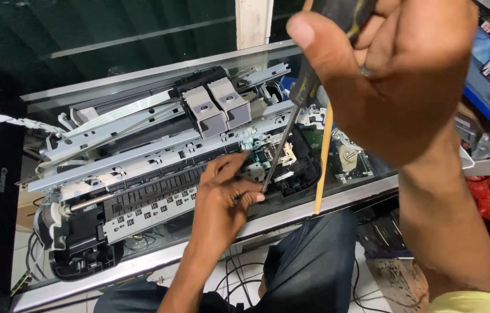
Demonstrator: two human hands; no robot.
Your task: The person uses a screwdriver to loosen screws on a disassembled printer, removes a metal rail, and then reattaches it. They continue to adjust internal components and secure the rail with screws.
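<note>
Screwdriver (291, 124) runs from top right down to frame centre, tip w/ left hand (224, 200) fingers pinched at it, over opened printer (158, 179) on glass tabletop (343, 194). Right hand (396, 69) grip closed round handle.

Bare forearms, a ring on the right hand (390, 69), a yellow-green sleeve edge, dark jeans.
</note>
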